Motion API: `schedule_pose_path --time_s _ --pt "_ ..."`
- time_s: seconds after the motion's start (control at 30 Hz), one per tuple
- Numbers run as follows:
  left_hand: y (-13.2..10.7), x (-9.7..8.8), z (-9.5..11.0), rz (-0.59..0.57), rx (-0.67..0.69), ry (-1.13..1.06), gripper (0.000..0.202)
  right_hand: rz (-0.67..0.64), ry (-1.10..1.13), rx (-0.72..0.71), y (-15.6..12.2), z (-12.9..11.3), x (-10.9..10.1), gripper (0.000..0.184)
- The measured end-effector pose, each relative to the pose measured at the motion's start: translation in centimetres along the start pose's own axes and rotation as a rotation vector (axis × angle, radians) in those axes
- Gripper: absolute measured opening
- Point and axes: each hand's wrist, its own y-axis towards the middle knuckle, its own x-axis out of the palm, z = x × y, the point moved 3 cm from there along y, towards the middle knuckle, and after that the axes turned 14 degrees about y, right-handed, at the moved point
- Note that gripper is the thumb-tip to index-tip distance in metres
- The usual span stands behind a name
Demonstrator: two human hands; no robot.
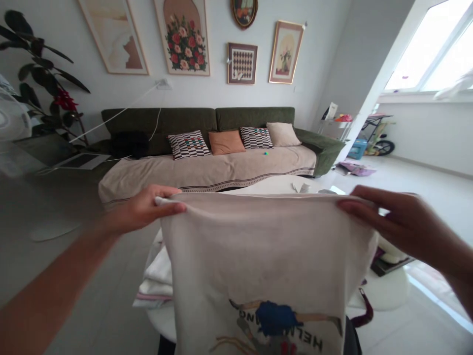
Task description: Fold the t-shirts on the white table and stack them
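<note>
Head view: cream cotton T-shirt w/ upside-down blue print (266, 256) hangs betw. left hand (148, 209) & right hand (402, 224), both pinching its top edge.

The head camera looks forward across the room toward the green sofa (192, 121). The held-up T-shirt (258, 246) hangs close before it.

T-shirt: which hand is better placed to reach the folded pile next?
Probably left: the left hand pinches the T-shirt corner just above the folded pile, while the right hand holds the opposite corner, farther away.
</note>
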Motion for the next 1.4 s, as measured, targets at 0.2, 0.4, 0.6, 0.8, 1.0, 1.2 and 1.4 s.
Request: schedule_pose_path --time_s 0.2,0.4,0.6,0.8,1.0,1.2,1.4 --pt "8.7 6.3 -1.0 -0.216 0.119 -0.109 0.034 -0.45 0.118 0.108 4.2 9.4 4.6 0.035" --pt "14.5 4.9 1.6 0.13 0.13 -0.18 0.029 0.035 -0.137 0.049 8.2 13.2 0.6 0.022" --pt "11.7 7.2 2.7 0.086 0.23 -0.209 0.018 0.307 -0.114 -0.031 2.3 13.0 0.3 0.017" --pt "3.8 20.5 -0.4 -0.163 0.328 0.072 0.026 0.042 -0.088 0.267 -9.2 18.0 10.0 0.021" --pt "-5.1 30.9 -3.3 -0.739 0.456 0.156 0.042 -0.395 0.028 0.458 -17.9 20.0 16.9 0.029" --pt "0.5 33.5 -2.3 -0.529 0.271 0.136 0.034 -0.369 0.015 0.504 -14.0 20.2 20.9 0.035" --pt "3.7 39.2 -4.3 -0.304 0.003 0.429 0.057 -0.284 -0.199 0.604 -12.8 20.7 28.7 0.052"
